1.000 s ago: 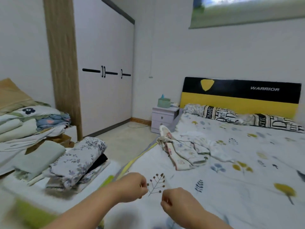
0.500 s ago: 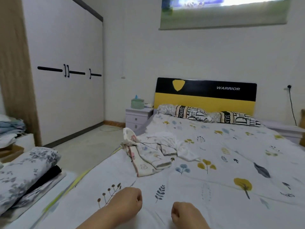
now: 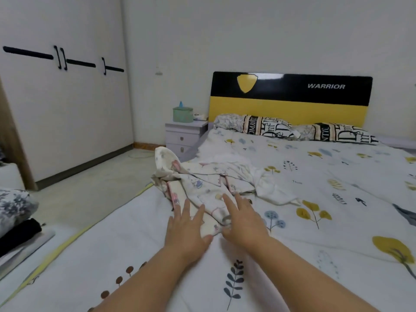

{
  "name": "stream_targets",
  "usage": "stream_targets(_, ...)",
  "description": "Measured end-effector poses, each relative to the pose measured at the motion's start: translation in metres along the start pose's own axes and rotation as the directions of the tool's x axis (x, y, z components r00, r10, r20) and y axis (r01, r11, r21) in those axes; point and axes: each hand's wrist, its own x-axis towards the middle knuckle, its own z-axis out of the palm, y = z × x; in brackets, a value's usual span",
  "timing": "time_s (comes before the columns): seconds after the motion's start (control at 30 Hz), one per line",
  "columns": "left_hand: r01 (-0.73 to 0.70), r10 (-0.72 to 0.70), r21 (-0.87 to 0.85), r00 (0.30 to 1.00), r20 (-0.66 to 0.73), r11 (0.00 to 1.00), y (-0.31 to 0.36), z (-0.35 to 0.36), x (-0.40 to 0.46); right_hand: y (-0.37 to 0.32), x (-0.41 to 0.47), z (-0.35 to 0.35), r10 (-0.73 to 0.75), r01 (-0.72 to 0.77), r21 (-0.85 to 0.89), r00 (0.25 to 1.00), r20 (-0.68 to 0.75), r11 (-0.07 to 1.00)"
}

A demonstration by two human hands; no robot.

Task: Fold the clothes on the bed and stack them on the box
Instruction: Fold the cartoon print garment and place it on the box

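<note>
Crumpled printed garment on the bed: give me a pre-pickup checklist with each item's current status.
1. Both hands at the crumpled printed garment: ok, left hand and right hand touch its near end.
2. Firm grip taken: not ok, fingers straight.
3. Garment laid flat: not ok, bunched.
4. Free bed sheet for folding: ok, open sheet lies nearer than the garment.
5. Folded stack on the left within reach: cannot tell.

Bare sheet lies open on the bed (image 3: 337, 221) right of the clothes (image 3: 213, 183), with pillows (image 3: 281, 128) at the head and a folded stack (image 3: 15, 212) crowding the left.
</note>
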Motion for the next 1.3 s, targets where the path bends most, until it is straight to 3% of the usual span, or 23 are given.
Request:
stream_targets(0.1,-0.045,0.043,-0.070,0.999,-0.032,0.997,-0.019,0.031,0.007,0.004,0.031,0.025,-0.058,0.064,-0.064,0.994,0.088,0.996)
stream_targets(0.17,-0.104,0.086,-0.093,0.980,-0.177,0.990,-0.027,0.044,0.009,0.008,0.039,0.047,-0.072,0.072,0.007,0.989,0.132,0.997)
stream_targets(0.3,-0.188,0.154,-0.058,0.918,-0.365,0.980,-0.027,0.052,0.008,0.008,0.031,0.067,-0.056,0.062,0.170,0.998,-0.039,0.983)
stream_targets(0.43,-0.299,0.290,0.042,0.868,-0.403,0.953,-0.018,0.041,-0.005,0.015,0.011,0.045,-0.054,0.052,0.187,0.999,0.004,0.981)
stream_targets(0.63,-0.310,0.303,-0.258,0.951,-0.068,0.915,0.035,-0.009,-0.069,0.036,-0.064,0.000,-0.049,0.027,0.208,0.994,0.097,0.978)
stream_targets(0.77,-0.162,0.336,-0.530,0.908,0.251,0.832,0.069,-0.046,-0.123,0.052,-0.142,-0.029,-0.005,-0.057,0.292,0.978,0.208,0.955)
stream_targets(0.83,-0.187,0.311,-0.467,0.928,0.203,0.864,0.080,-0.058,-0.142,0.061,-0.181,-0.048,0.023,-0.090,0.282,0.973,0.231,0.955)
stream_targets(0.9,-0.223,0.231,-0.251,0.973,0.004,0.942,0.083,-0.064,-0.156,0.072,-0.221,-0.066,0.072,-0.139,0.274,0.968,0.242,0.952)
stream_targets(0.93,-0.234,0.213,-0.142,0.966,-0.149,0.962,0.085,-0.068,-0.162,0.077,-0.242,-0.074,0.094,-0.162,0.259,0.962,0.254,0.952)
stream_targets(1.0,-0.180,0.177,0.013,0.945,-0.276,0.984,0.087,-0.071,-0.172,0.086,-0.285,-0.087,0.122,-0.185,0.199,0.949,0.290,0.962)
stream_targets(1.1,-0.101,0.098,0.136,0.995,0.029,0.986,0.093,-0.070,-0.193,0.111,-0.336,-0.095,0.178,-0.229,0.135,0.933,0.313,0.964)
stream_targets(1.17,-0.069,0.045,0.179,0.990,0.136,0.981,0.100,-0.062,-0.203,0.124,-0.364,-0.104,0.221,-0.269,0.130,0.928,0.299,0.954)
stream_targets(1.3,-0.117,0.120,-0.028,0.963,0.240,0.993,0.127,-0.046,-0.228,0.137,-0.409,-0.129,0.250,-0.293,0.138,0.932,0.261,0.946)
